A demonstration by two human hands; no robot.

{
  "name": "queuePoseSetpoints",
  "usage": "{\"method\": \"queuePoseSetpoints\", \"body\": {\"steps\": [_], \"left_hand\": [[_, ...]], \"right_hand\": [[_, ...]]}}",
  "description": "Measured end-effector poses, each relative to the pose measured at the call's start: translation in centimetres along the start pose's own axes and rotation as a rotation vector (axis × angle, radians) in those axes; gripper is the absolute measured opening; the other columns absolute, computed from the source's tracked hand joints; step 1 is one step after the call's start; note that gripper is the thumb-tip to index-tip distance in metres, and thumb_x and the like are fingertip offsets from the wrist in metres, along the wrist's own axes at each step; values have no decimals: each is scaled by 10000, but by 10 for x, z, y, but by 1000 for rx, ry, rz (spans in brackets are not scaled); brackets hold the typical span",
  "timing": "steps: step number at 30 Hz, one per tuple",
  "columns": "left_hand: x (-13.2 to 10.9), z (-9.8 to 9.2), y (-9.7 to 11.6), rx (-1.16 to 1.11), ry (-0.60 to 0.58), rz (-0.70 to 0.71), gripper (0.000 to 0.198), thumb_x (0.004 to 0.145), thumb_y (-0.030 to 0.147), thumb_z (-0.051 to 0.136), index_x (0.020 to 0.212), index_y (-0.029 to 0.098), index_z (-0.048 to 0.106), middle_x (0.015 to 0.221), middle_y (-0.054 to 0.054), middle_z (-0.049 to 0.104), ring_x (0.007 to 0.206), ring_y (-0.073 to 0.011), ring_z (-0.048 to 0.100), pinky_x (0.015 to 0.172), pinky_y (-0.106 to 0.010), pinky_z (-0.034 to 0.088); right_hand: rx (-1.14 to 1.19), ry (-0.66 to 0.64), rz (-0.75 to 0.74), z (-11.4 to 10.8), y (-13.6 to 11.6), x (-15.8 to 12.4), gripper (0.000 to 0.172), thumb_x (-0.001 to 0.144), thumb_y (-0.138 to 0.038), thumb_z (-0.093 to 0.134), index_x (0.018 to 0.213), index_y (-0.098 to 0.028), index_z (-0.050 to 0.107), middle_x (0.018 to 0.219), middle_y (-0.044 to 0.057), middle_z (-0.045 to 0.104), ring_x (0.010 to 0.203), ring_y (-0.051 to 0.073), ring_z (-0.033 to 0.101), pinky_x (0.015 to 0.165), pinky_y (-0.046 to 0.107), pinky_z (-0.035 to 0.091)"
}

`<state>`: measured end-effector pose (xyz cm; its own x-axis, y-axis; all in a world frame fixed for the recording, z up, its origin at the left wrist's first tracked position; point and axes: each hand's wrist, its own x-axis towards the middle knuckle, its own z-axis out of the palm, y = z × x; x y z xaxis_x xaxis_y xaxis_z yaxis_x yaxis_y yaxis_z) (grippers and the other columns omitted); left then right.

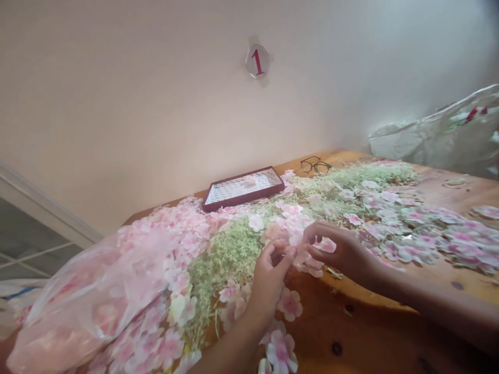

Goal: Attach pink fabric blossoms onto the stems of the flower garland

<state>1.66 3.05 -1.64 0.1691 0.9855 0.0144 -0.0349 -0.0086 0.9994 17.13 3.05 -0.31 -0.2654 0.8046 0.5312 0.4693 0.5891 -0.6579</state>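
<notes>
My left hand (273,270) is closed in a pinch just above the wooden table, its thumb and forefinger pressed on a pink artificial flower petal piece. Close beside it, my right hand (335,246) bends its fingers toward the same spot, thumb and forefinger near together. Between the two hands lie pale pink artificial flowers (310,262); what exactly the fingertips grip is small and blurred. A heap of light green stem pieces (230,252) spreads left of my left hand. Pink-centred fabric flowers (290,304) lie under and around my wrists.
A dark red tray (244,189) with patterned lining stands against the wall, near a pair of glasses (315,165). At the left sits a clear plastic bag (93,296) of pink petals. Flower layers (421,239) cover the right side of the wooden table (374,332). A white sack (436,137) stands beyond.
</notes>
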Motion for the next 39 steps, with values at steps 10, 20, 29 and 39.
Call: {"method": "queuePoseSetpoints", "body": {"steps": [10, 20, 29, 39], "left_hand": [[-2, 2, 6, -53, -22, -19, 199, 649, 321, 592, 704, 152, 503, 638, 21, 504, 602, -85, 473, 578, -184, 354], [-1, 2, 8, -37, -41, -46, 221, 651, 332, 589, 751, 139, 550, 714, -32, 580, 633, -118, 522, 618, -227, 390], [-4, 3, 10, -46, -59, -40, 219, 660, 343, 583, 737, 139, 558, 653, -10, 564, 576, -98, 500, 589, -208, 376], [-8, 4, 14, -36, -55, -34, 253, 710, 355, 522, 799, 123, 574, 632, -20, 565, 568, -108, 511, 629, -228, 388]], "right_hand": [[-154, 101, -107, 5, 2, -1, 79, 704, -103, 483, 705, -182, 482, 709, 12, 509, 672, 121, 468, 600, 255, 387], [-239, 157, -172, 2, -2, -2, 67, 707, -108, 472, 698, -171, 491, 683, 16, 510, 642, 119, 470, 574, 244, 387], [-419, 194, -272, 2, 0, -3, 50, 721, -124, 470, 699, -165, 488, 687, 36, 530, 663, 144, 475, 582, 271, 380], [-591, 203, -448, -2, 1, -4, 72, 723, -91, 491, 705, -160, 483, 689, 28, 544, 653, 135, 468, 603, 274, 365]]}}
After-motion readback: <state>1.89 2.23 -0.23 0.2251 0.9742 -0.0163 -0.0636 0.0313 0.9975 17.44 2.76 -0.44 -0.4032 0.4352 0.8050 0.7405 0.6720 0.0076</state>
